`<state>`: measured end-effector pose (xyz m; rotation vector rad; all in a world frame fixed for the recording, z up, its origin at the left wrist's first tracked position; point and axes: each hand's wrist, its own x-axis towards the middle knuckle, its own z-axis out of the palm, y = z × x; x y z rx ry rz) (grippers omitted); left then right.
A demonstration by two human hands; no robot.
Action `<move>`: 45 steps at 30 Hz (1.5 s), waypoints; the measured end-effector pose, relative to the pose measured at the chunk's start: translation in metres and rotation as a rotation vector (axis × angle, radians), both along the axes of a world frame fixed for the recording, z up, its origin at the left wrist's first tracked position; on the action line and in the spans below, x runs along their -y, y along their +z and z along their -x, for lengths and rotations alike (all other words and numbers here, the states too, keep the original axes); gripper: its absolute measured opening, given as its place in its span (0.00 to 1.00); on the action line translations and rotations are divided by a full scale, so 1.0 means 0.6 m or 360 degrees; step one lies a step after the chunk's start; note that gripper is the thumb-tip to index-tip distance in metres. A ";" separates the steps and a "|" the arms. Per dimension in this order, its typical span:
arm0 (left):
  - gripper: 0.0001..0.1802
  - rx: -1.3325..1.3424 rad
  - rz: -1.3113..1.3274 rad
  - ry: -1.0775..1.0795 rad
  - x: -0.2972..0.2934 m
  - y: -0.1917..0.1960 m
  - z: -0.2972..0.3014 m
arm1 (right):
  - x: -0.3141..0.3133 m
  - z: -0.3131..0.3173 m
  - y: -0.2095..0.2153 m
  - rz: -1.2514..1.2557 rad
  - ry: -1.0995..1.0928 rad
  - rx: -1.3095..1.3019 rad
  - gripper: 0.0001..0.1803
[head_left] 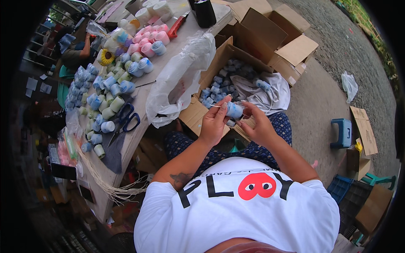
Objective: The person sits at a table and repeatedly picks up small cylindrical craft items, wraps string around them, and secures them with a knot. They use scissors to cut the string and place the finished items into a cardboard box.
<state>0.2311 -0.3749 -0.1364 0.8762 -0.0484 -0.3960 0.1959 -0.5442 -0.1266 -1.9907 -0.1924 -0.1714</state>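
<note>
Over my lap, both hands hold a small blue-and-white marbled candle [234, 110] lying sideways. My left hand [214, 123] pinches its left end, where a thin pale wick sticks out past the fingers. Closed about the opposite end is my right hand [258, 126]; something clear and glossy shows at its fingertips, too small to make out. Just beyond the hands, an opened cardboard box [204, 84] contains many similar blue candles [217, 86]. A grey-white cloth [278, 95] drapes over its right side, with one blue candle [263, 85] on it.
On the table [168, 25] at left stand blue, green and pink candles [147, 40], dark-handled scissors [126, 120], a clear plastic bag [181, 76], a red tool [178, 26] and a bundle of wick cords [109, 187]. A blue stool [341, 133] is at right. Another person [78, 52] sits far left.
</note>
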 end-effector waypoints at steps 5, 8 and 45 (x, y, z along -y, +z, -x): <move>0.13 0.1071 -0.0783 0.0098 0.001 0.031 -0.005 | -0.026 -0.035 -0.015 0.0132 0.0105 0.0255 0.29; 0.10 0.1406 -0.0844 0.0375 -0.029 0.108 -0.029 | 0.001 -0.095 -0.047 0.0378 0.0114 0.0216 0.28; 0.13 0.0838 -0.0371 0.0085 -0.062 0.180 -0.080 | 0.145 -0.342 -0.118 0.1396 -0.0442 -0.0413 0.21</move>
